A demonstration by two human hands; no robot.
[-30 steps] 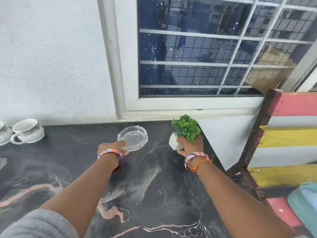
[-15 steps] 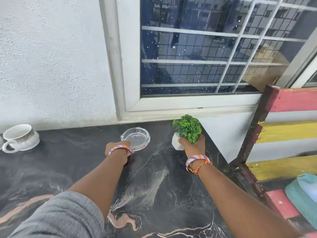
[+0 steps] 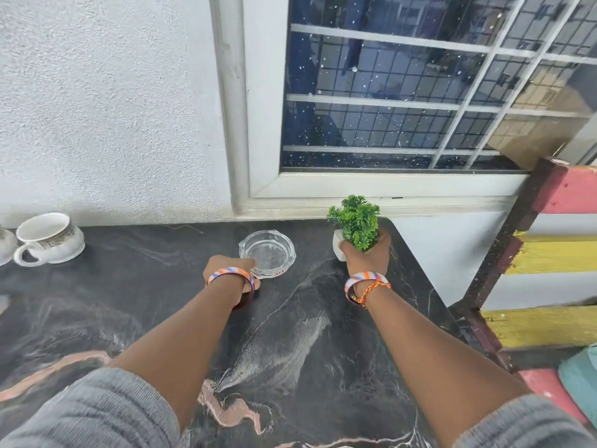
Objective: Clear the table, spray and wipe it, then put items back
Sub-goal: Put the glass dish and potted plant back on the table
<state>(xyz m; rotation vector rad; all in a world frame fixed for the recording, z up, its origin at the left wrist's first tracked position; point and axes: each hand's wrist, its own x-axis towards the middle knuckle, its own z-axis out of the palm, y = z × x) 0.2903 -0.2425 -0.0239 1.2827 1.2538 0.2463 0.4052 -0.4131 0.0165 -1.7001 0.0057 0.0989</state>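
Observation:
A clear glass ashtray point(image 3: 269, 252) sits on the black marble table point(image 3: 290, 334) near the wall. My left hand point(image 3: 231, 268) grips its near left rim; the fingertips are hidden behind the knuckles. To the right, a small green plant point(image 3: 355, 221) in a white pot point(image 3: 338, 245) stands at the table's far right corner. My right hand point(image 3: 368, 255) is wrapped round the pot from the near side and hides most of it. Whether the pot touches the table I cannot tell.
A white mug point(image 3: 48, 239) stands at the far left by the wall, with part of another white piece point(image 3: 5, 245) at the frame edge. A striped wooden bench point(image 3: 549, 253) stands right of the table. The window frame point(image 3: 371, 189) rises behind.
Both hands keep their holds. The ashtray and the plant lie slightly farther back and right in the view, and the camera has shifted a little; the mug appears more to the left.

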